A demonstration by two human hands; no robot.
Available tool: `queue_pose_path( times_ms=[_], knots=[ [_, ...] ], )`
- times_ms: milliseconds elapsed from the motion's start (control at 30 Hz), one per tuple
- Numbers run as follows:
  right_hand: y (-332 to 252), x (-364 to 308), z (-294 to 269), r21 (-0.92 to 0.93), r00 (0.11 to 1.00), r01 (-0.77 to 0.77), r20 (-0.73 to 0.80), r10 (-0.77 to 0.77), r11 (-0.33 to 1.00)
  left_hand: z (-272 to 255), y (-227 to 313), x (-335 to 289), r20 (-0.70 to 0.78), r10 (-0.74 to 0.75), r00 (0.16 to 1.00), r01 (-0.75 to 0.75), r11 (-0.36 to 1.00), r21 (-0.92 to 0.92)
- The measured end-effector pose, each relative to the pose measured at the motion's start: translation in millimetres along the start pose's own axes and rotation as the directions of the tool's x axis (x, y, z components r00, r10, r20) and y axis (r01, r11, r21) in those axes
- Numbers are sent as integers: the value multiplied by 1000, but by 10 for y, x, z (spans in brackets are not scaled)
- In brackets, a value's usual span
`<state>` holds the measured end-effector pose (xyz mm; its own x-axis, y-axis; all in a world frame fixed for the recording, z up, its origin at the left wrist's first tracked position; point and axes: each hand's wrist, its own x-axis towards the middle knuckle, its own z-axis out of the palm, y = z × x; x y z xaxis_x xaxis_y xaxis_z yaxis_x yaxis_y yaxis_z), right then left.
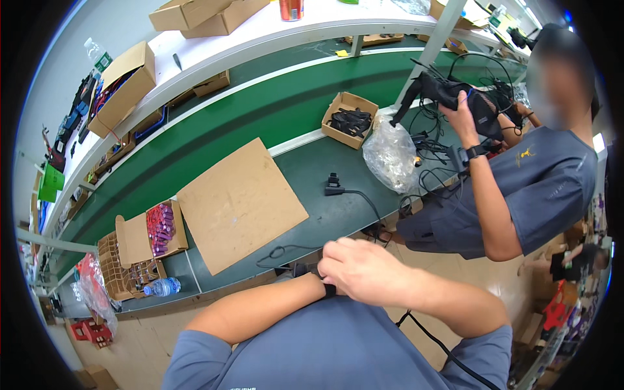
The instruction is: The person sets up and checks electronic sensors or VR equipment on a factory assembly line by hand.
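Observation:
My right hand is closed, its fingers curled in at my left wrist. A black band shows just under those fingers; whether they grip it is hidden. My left forearm lies across my front, and the left hand is almost wholly covered by the right one. Beside the wrist, at the bench's near edge, is a small dark device with a thin black cable looping left. Farther off on the green bench rests a black clip-like piece with its own cable.
A flat cardboard sheet covers the bench's middle. Left of it stand a box of purple-red cells and a water bottle. To the right are a box of black parts, a plastic bag and a co-worker holding black gear.

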<state>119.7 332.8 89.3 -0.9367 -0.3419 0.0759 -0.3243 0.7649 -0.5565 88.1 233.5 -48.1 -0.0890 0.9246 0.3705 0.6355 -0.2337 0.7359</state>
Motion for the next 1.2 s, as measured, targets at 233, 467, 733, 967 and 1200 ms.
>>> queue_pose_path(
  times_ms=[233,467,733,967,1200],
  knots=[
    [132,-137,339,29,959,-45,-279,51,999,-50,-34,45,-64,-91,994,88,994,-57],
    [354,38,213,112,916,-6,-397,50,994,-1,31,198,-89,-156,984,144,981,-128],
    [453,198,88,181,978,-188,130,166,965,-107,267,426,197,192,961,-178,980,-88],
    [383,151,-139,181,995,-102,-1,104,978,-145,-28,359,59,-189,980,193,979,-71],
    [173,-21,-42,8,997,-64,-38,65,998,-363,-101,174,-55,-502,863,344,663,-665]
  ],
)
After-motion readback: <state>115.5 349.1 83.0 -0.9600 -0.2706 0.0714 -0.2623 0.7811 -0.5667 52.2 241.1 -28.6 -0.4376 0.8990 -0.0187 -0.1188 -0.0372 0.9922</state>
